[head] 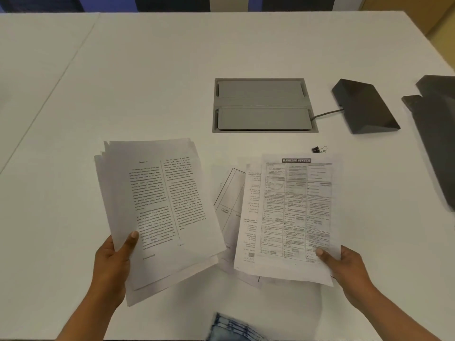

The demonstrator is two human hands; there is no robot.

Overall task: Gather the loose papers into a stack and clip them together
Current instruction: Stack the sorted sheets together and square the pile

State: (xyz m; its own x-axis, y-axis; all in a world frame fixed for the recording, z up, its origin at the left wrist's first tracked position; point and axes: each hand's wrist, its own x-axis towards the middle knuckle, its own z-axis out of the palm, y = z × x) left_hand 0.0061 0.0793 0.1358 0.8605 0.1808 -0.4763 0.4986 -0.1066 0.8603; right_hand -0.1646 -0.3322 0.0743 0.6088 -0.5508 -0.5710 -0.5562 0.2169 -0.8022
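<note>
A fanned paper stack (157, 207) was gripped by the left hand (112, 264); a table-printed sheet (295, 212) by the right hand (344, 264). A binder clip (318, 149) lay beyond that sheet on the bench (147, 82).

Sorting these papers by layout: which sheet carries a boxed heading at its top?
The grid-layout sheet in the right hand; the left hand's stack shows two plain text columns.

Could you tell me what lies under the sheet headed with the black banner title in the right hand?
Under the banner-titled sheet held by the right hand, two more papers peek out leftward: a text page and a lined form. Their covered parts, and any further sheets beneath, cannot be seen.
</note>
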